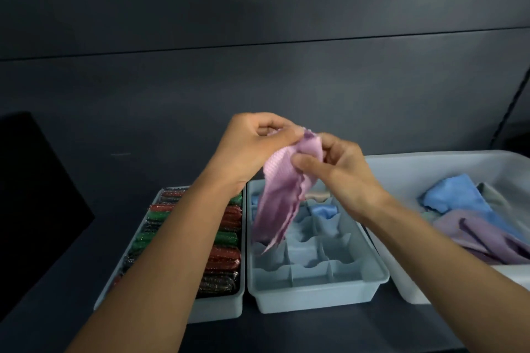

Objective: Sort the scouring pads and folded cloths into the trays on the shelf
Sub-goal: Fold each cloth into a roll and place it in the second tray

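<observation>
A pink waffle-weave cloth [279, 195] hangs above the divided tray, pinched at its top by both hands. My left hand [252, 146] grips its upper edge from the left, and my right hand [337, 169] pinches it from the right. Below them stands the pale blue tray [315, 292] with several small compartments; a blue folded cloth [322, 210] and a beige one [317, 195] sit in its far cells. To the left, a tray [218, 309] is packed with red, green and dark scouring pads [225, 258].
A large white bin [430, 163] at the right holds loose cloths: a blue one [456, 195], a lilac one [481, 235] and a grey one. All stand on a dark shelf [100, 180] with a dark back wall. A black block [34, 195] stands at the far left.
</observation>
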`<state>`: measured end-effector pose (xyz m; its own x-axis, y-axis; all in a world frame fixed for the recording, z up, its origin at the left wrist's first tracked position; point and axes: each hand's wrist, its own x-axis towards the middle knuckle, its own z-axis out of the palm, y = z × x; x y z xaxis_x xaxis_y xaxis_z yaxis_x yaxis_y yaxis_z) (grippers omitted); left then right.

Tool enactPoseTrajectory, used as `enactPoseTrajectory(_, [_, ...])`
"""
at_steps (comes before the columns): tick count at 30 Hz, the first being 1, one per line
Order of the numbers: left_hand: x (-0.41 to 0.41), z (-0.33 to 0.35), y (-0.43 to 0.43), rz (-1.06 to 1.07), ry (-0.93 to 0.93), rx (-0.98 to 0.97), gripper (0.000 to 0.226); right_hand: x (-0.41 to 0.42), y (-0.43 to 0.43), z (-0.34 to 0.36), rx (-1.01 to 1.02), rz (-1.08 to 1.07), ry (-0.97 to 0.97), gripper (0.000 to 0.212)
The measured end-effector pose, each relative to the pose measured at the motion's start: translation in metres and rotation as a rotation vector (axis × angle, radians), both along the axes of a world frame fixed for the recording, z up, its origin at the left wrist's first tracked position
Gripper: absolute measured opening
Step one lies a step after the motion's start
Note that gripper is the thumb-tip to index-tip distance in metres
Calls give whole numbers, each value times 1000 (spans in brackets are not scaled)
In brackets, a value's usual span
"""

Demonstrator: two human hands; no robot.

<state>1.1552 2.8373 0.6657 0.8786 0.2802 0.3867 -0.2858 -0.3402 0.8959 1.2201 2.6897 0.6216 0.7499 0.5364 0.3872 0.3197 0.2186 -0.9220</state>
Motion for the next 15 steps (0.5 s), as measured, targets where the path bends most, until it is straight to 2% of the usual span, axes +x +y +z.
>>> enactPoseTrajectory(2, [-5, -4, 4, -12, -5, -73, 23, 0, 5, 0, 76, -51, 95, 14])
enactPoseTrajectory(4, [-11, -11, 8, -56, 45, -136, 29, -1, 5, 1, 164, 10, 219, 15])
enactPoseTrajectory(7, [-15, -19, 11, -48, 83, -173, 16, 1, 1, 2, 221, 95, 340, 17])
enactPoseTrajectory(8, [-15, -18, 10, -31, 66, -182, 13, 2, 0, 1, 220, 116, 367, 25])
enactPoseTrajectory(11, [-16, -14, 6, 40, -38, -123, 10, 3, 0, -1, 182, 131, 349, 68])
enactPoseTrajectory(12, [-15, -12, 4, 64, -75, -93, 10, 1, 0, -1, 148, 110, 319, 77])
enactPoseTrajectory(15, [-17, -8, -1, 92, -139, -32, 10, -5, 2, -1, 91, -32, 265, 62])
